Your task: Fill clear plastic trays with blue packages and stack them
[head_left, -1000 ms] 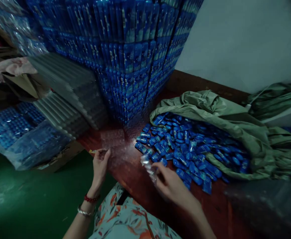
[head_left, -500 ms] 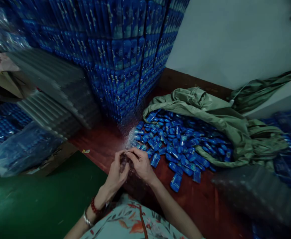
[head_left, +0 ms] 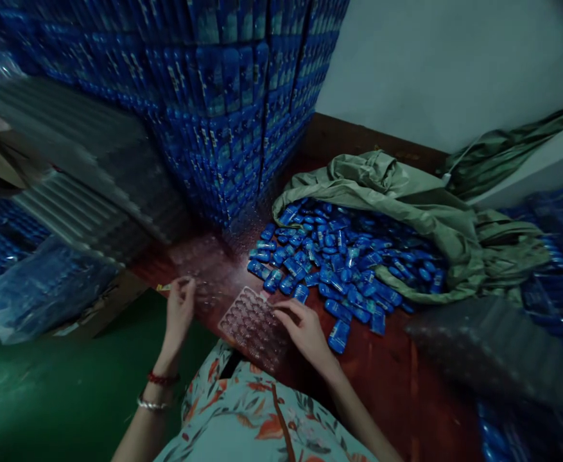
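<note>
A clear plastic tray (head_left: pixel 247 321) with rows of round-ended hollows rests at the front of the red table, near my body. My right hand (head_left: pixel 303 327) pinches its right edge between thumb and fingers. To the left, my left hand (head_left: pixel 181 311) has its fingertips pinched at the near edge of a second clear plastic tray (head_left: pixel 204 273), blurred and hard to outline against the red surface. Just beyond my right hand lies a heap of small blue packs (head_left: pixel 329 256), spilling from the mouth of a green sack (head_left: pixel 382 186).
Tall stacks of blue packs (head_left: pixel 228 128) rise behind the table (head_left: pixel 382 391). Grey ridged tray stacks (head_left: pixel 83 218) stand at left, and another grey stack (head_left: pixel 497 346) sits at right. Green floor (head_left: pixel 35 391) shows lower left, with a plastic-wrapped bundle (head_left: pixel 45 276) above it.
My hands were together over clear plastic at the table's front. Now they are apart: the left has moved left with one tray, while the right is at the other tray's edge.
</note>
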Demonstrator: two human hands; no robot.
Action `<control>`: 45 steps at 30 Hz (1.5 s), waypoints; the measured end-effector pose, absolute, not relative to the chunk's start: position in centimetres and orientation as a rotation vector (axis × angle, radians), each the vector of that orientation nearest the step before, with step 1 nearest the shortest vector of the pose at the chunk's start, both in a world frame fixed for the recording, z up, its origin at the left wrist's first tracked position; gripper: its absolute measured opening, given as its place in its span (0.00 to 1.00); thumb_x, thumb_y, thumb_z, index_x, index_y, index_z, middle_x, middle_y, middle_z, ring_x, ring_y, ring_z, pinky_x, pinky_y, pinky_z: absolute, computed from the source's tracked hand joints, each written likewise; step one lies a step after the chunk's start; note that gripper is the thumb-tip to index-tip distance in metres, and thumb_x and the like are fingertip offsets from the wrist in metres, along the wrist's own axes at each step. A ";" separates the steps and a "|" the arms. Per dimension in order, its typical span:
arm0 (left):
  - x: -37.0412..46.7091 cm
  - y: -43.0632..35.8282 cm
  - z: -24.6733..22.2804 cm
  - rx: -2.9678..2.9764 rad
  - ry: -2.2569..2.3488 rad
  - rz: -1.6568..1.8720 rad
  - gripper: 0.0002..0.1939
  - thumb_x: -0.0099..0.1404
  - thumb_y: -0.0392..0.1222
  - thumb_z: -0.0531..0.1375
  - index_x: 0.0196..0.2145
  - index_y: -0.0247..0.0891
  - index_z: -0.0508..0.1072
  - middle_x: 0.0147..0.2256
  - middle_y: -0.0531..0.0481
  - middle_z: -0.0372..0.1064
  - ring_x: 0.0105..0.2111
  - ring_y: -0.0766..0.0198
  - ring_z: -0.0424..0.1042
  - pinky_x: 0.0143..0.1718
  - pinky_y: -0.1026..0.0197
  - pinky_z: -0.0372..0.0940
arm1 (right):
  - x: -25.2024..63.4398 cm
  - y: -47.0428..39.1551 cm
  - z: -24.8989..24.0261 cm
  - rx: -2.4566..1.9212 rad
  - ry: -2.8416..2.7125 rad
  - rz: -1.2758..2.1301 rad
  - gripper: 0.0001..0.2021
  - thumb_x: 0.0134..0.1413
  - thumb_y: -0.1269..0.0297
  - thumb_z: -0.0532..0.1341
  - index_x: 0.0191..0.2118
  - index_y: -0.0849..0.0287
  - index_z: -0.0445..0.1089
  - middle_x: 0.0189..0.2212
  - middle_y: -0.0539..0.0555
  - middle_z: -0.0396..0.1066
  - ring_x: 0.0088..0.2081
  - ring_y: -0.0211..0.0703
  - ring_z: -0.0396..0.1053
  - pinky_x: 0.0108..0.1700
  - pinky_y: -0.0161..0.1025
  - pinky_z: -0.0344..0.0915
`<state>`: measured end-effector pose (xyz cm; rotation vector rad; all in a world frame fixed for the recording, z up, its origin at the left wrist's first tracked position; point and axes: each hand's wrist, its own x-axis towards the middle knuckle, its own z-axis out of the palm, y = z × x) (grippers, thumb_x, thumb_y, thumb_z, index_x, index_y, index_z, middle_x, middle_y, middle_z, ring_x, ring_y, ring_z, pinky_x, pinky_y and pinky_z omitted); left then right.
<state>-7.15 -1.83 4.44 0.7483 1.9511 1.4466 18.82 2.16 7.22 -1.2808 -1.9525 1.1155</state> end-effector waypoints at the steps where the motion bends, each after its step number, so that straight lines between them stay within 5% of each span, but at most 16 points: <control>1: -8.7 -1.3 4.0 0.777 2.092 1.456 0.18 0.59 0.53 0.56 0.40 0.37 0.62 0.28 0.51 0.69 0.28 0.61 0.72 0.31 0.60 0.68 | 19.7 1.4 6.4 -1.368 -2.060 0.983 0.10 0.57 0.62 0.56 0.41 0.56 0.72 0.39 0.55 0.72 0.42 0.47 0.69 0.45 0.43 0.64; 5: -12.8 2.2 3.2 0.883 2.430 1.312 0.16 0.62 0.44 0.53 0.45 0.34 0.65 0.37 0.42 0.71 0.39 0.56 0.72 0.42 0.55 0.66 | 21.5 -1.1 2.8 -1.687 -2.237 0.556 0.15 0.57 0.65 0.55 0.50 0.58 0.65 0.43 0.60 0.69 0.45 0.52 0.67 0.44 0.47 0.65; 9: -11.6 5.2 3.7 1.109 2.611 1.127 0.27 0.63 0.46 0.54 0.55 0.28 0.59 0.52 0.29 0.61 0.52 0.43 0.63 0.51 0.41 0.57 | 21.9 -1.4 1.1 -1.663 -2.183 0.678 0.12 0.59 0.69 0.51 0.47 0.60 0.64 0.42 0.59 0.69 0.43 0.46 0.69 0.43 0.41 0.66; 11: -9.5 5.1 4.0 1.316 2.650 1.167 0.28 0.64 0.47 0.53 0.58 0.31 0.57 0.56 0.30 0.56 0.55 0.42 0.58 0.53 0.38 0.53 | 22.3 -1.0 1.3 -1.643 -2.181 0.749 0.11 0.59 0.71 0.50 0.44 0.59 0.65 0.39 0.57 0.69 0.41 0.44 0.69 0.43 0.39 0.66; 15: -4.0 1.7 4.1 2.005 1.980 1.201 0.19 0.68 0.44 0.50 0.55 0.40 0.64 0.49 0.41 0.67 0.50 0.54 0.64 0.52 0.50 0.58 | 23.8 -0.7 2.6 -1.805 -2.216 0.672 0.12 0.61 0.71 0.49 0.46 0.58 0.66 0.39 0.56 0.69 0.39 0.43 0.69 0.40 0.37 0.64; 19: 1.6 -2.4 2.7 2.426 1.228 0.585 0.20 0.67 0.46 0.53 0.56 0.43 0.63 0.54 0.43 0.64 0.52 0.55 0.62 0.52 0.51 0.57 | 24.4 -0.5 4.2 -2.011 -2.320 0.472 0.12 0.62 0.67 0.50 0.47 0.57 0.67 0.39 0.56 0.68 0.38 0.44 0.68 0.36 0.36 0.63; 23: 4.1 -3.0 1.2 2.523 1.173 0.376 0.22 0.66 0.47 0.54 0.56 0.42 0.63 0.59 0.44 0.58 0.57 0.51 0.56 0.56 0.45 0.51 | 24.1 2.1 5.7 -1.804 -2.552 0.243 0.21 0.57 0.77 0.51 0.53 0.53 0.65 0.50 0.57 0.64 0.48 0.48 0.62 0.43 0.40 0.61; 26: 3.8 -1.2 1.7 2.489 1.204 0.406 0.21 0.67 0.47 0.53 0.56 0.42 0.63 0.55 0.44 0.62 0.54 0.53 0.59 0.55 0.46 0.52 | 24.1 5.5 5.9 -1.523 -2.773 0.193 0.25 0.55 0.81 0.50 0.55 0.50 0.63 0.57 0.56 0.58 0.53 0.51 0.57 0.45 0.44 0.59; 32: 3.8 5.7 4.2 2.378 1.504 0.431 0.14 0.68 0.40 0.51 0.48 0.37 0.68 0.46 0.43 0.67 0.46 0.55 0.63 0.46 0.53 0.60 | 24.6 9.3 5.0 -1.306 -2.874 0.170 0.16 0.58 0.76 0.50 0.47 0.57 0.68 0.48 0.58 0.66 0.49 0.48 0.60 0.45 0.44 0.58; 36: 5.8 8.8 4.1 2.515 1.588 0.181 0.18 0.62 0.42 0.58 0.50 0.35 0.67 0.47 0.39 0.65 0.46 0.48 0.62 0.45 0.50 0.59 | 25.9 8.0 5.0 -1.351 -2.632 0.383 0.11 0.59 0.71 0.53 0.46 0.59 0.67 0.46 0.58 0.68 0.48 0.48 0.63 0.46 0.44 0.60; 39: 7.3 9.4 3.4 2.593 1.575 0.101 0.14 0.63 0.34 0.54 0.47 0.31 0.68 0.42 0.37 0.67 0.45 0.49 0.64 0.45 0.50 0.59 | 27.3 5.6 5.2 -1.456 -2.203 0.674 0.13 0.59 0.65 0.55 0.49 0.58 0.65 0.43 0.56 0.71 0.41 0.44 0.68 0.44 0.42 0.63; 42: 7.6 9.4 2.9 2.609 1.521 0.161 0.16 0.65 0.31 0.49 0.48 0.28 0.67 0.41 0.35 0.68 0.44 0.50 0.66 0.46 0.49 0.59 | 27.8 2.7 5.3 -1.556 -1.636 1.021 0.19 0.56 0.58 0.56 0.53 0.56 0.61 0.31 0.50 0.71 0.25 0.37 0.67 0.30 0.36 0.65; 45: 6.3 9.0 2.8 2.456 1.413 0.410 0.18 0.67 0.34 0.49 0.53 0.32 0.64 0.44 0.38 0.68 0.45 0.53 0.68 0.48 0.50 0.60 | 26.8 0.4 4.8 -1.531 -1.177 1.320 0.21 0.53 0.54 0.58 0.50 0.58 0.64 0.19 0.43 0.64 0.15 0.32 0.58 0.18 0.30 0.56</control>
